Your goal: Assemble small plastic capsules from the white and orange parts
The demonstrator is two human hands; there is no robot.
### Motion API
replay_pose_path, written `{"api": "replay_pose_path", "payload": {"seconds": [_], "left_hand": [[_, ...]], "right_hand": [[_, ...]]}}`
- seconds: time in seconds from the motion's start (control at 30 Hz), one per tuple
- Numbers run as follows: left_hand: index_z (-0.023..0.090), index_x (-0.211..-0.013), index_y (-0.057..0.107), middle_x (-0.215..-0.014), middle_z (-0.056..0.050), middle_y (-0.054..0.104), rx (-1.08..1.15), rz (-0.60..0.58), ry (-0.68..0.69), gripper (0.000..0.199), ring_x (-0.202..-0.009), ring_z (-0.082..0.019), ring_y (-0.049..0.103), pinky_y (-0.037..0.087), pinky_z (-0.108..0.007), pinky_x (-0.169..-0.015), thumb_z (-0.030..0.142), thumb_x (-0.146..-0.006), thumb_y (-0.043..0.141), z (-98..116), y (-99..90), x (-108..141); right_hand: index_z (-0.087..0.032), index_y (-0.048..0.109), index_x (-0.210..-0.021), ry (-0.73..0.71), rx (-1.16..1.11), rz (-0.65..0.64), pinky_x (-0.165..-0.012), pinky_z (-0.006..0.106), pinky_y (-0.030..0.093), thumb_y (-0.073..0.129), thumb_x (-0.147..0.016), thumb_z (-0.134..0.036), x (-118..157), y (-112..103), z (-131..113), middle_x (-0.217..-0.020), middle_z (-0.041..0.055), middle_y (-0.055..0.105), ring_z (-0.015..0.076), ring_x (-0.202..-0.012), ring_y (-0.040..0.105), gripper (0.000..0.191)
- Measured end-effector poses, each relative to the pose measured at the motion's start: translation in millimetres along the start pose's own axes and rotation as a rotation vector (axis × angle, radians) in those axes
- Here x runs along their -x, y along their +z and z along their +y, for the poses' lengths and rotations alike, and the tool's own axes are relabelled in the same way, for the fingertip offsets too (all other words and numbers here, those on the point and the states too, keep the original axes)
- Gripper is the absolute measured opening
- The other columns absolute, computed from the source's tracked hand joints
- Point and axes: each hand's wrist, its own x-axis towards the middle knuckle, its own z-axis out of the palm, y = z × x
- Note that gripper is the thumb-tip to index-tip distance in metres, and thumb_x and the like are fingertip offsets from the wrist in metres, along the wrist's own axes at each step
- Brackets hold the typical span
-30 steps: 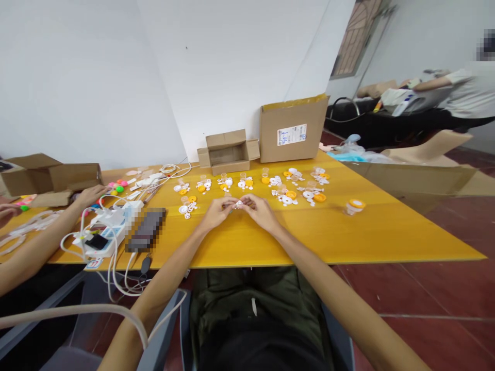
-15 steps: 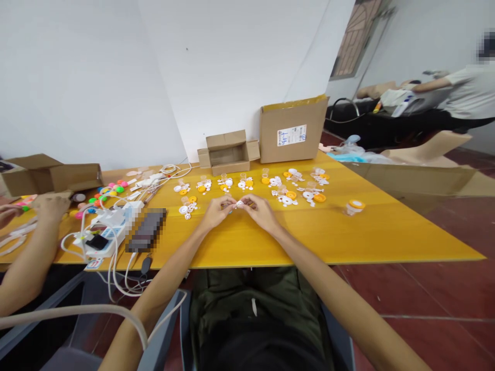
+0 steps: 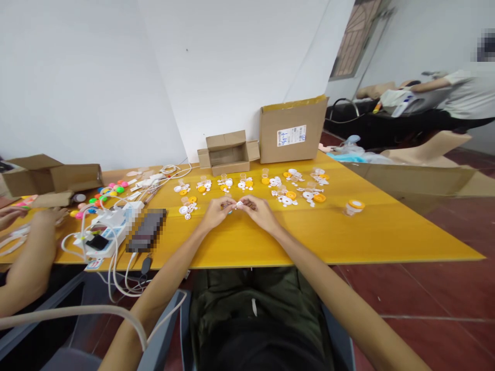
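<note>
My left hand (image 3: 217,211) and my right hand (image 3: 258,210) meet over the middle of the yellow table (image 3: 240,247). Between their pinched fingertips is a small white plastic piece (image 3: 240,204) with dark holes or dots; its exact kind is too small to tell. A bit of blue shows beside the left fingertips. Behind and around my hands lie several small groups of parts: white discs (image 3: 286,200), yellow ring lids (image 3: 319,198) and clear little cups (image 3: 265,172). To the right stands a clear jar with a yellow-rimmed lid (image 3: 356,205).
A small open carton (image 3: 229,157) and a big closed carton (image 3: 294,131) stand at the back. On the left are a power strip (image 3: 112,232) with white cables, a blurred-out phone (image 3: 147,230), coloured balls (image 3: 112,190) and a co-worker's arm (image 3: 33,252). Another person sits far right.
My hands stay nearly in place, with the white piece turned slightly between the fingertips. At the left, the co-worker's hand has shifted and lowered a little.
</note>
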Motion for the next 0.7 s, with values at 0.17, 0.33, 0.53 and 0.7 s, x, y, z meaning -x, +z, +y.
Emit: {"api": "replay_pose_path", "payload": {"seconds": [0.17,0.33,0.53,0.7], "left_hand": [[0.021,-0.084,0.077,-0.080,-0.001,0.076,-0.005,-0.011,-0.001,0.013,-0.073,-0.016,0.067,0.054,-0.027,-0.073,0.030,-0.086,0.067,0.8,-0.3,0.5],[0.021,-0.082,0.076,-0.078,-0.001,0.075,-0.017,-0.006,0.019,0.013,-0.072,-0.016,0.066,0.053,-0.028,-0.074,0.026,-0.086,0.066,2.6,-0.4,0.8],[0.021,-0.082,0.076,-0.080,-0.001,0.075,-0.047,-0.008,0.025,0.013,-0.075,-0.016,0.066,0.053,-0.028,-0.074,0.027,-0.087,0.065,4.7,-0.4,1.7],[0.020,-0.082,0.075,-0.081,-0.001,0.075,-0.069,-0.011,0.047,0.013,-0.076,-0.016,0.066,0.052,-0.027,-0.075,0.023,-0.088,0.064,5.5,-0.4,1.9]], "right_hand": [[-0.023,0.068,-0.083,-0.008,0.020,-0.002,-0.068,0.029,0.055,0.067,-0.085,-0.041,0.8,-0.1,-2.6,-0.080,0.0023,0.074,0.0192,-0.075,0.069,0.018],[-0.023,0.068,-0.081,-0.017,0.016,0.002,-0.068,0.030,0.054,0.067,-0.085,-0.040,1.7,-0.3,-5.7,-0.078,0.0017,0.073,0.0193,-0.073,0.068,0.017],[-0.024,0.068,-0.080,-0.023,0.031,0.000,-0.066,0.029,0.053,0.067,-0.085,-0.041,2.2,-0.9,-7.7,-0.076,0.0011,0.072,0.0190,-0.072,0.066,0.018],[-0.024,0.068,-0.080,-0.032,0.054,0.001,-0.066,0.029,0.052,0.067,-0.086,-0.042,2.1,-1.0,-7.3,-0.076,0.0014,0.072,0.0193,-0.073,0.066,0.019]]}}
